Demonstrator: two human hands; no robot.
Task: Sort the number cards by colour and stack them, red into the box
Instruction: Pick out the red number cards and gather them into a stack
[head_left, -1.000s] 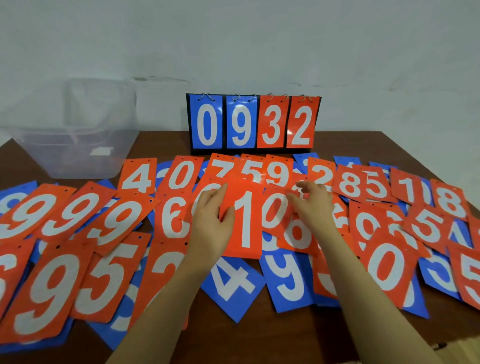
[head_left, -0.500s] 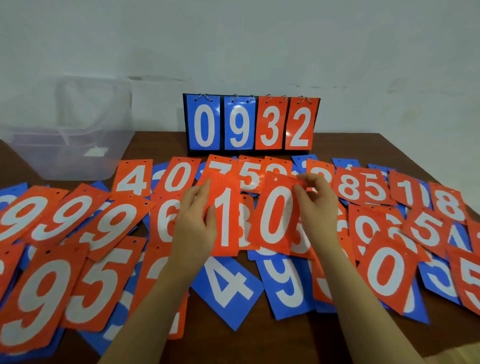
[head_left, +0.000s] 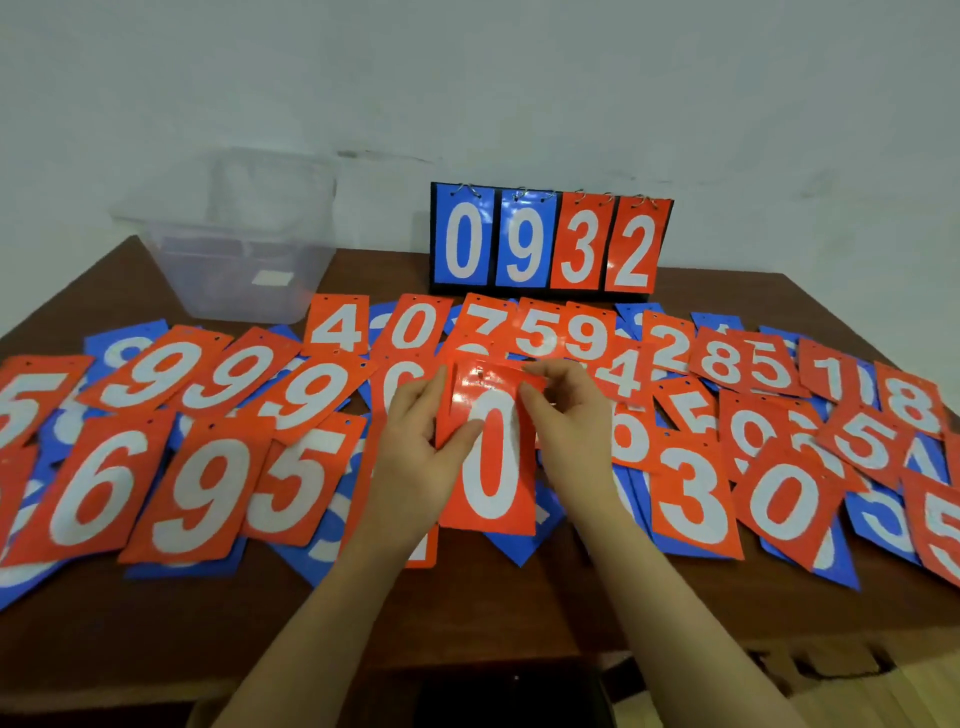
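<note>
Cards everywhere, basically: glossy rectangles in red-orange or blue, each with one big white digit and small punched holes along the top edge. Both hands are on a red 0 card (head_left: 491, 462), held upright-ish just above the pile in the middle of the table (head_left: 467, 613). There's at least one more red card tucked behind it, since a second top edge peeks out above, so it looks like a small stack. The left hand (head_left: 415, 457) has its fingers (head_left: 423, 395) behind the left edge and the thumb pressed on the front near the digit, so it's clamped on the stack. The right hand (head_left: 576, 431) pinches the top right corner, fingers (head_left: 545, 371) curled over the upper edge.

Left of the hands the loose red cards show big 9s, a 6, a 9 and a 5, with blue ones (head_left: 511, 545) poking out underneath. Right of the hands there's a red 3 (head_left: 693, 499), another 0, some 5s and an 8, again overlapping blue cards. Just beyond the fingers sits a row reading 4, 0, 7, 5, 9.

Further back stands a flip scoreboard (head_left: 550, 241) showing blue 0, blue 9, red 3, red 2 on rings. The box (head_left: 244, 260) is clear plastic, well off to the far left of the hands, and I can't make out any cards in it.
</note>
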